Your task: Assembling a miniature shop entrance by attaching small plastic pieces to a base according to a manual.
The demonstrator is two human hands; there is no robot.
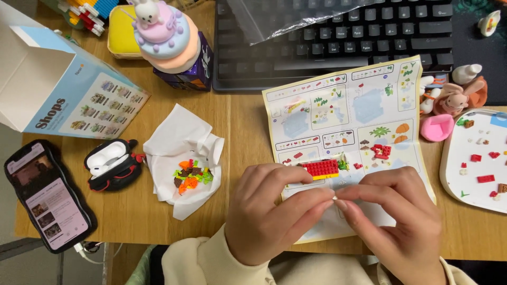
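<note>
My left hand (269, 214) and my right hand (396, 216) meet fingertip to fingertip over the lower part of an instruction sheet (348, 121), pinching a tiny white piece (335, 197) between them. Just beyond the fingers, a small red brick build on a yellow base (320, 168) lies on the sheet. A few loose red bricks (380, 151) sit on the sheet further right. Both sleeves are cream coloured.
A white tissue (182, 153) holds small orange, green and brown pieces. A white plate (475, 158) at right carries red bits. Also here: a phone (47, 195), an open earbud case (111, 163), a cardboard box (58, 84), a keyboard (338, 42), pink toy figures (449, 100) and a pastel cake toy (166, 37).
</note>
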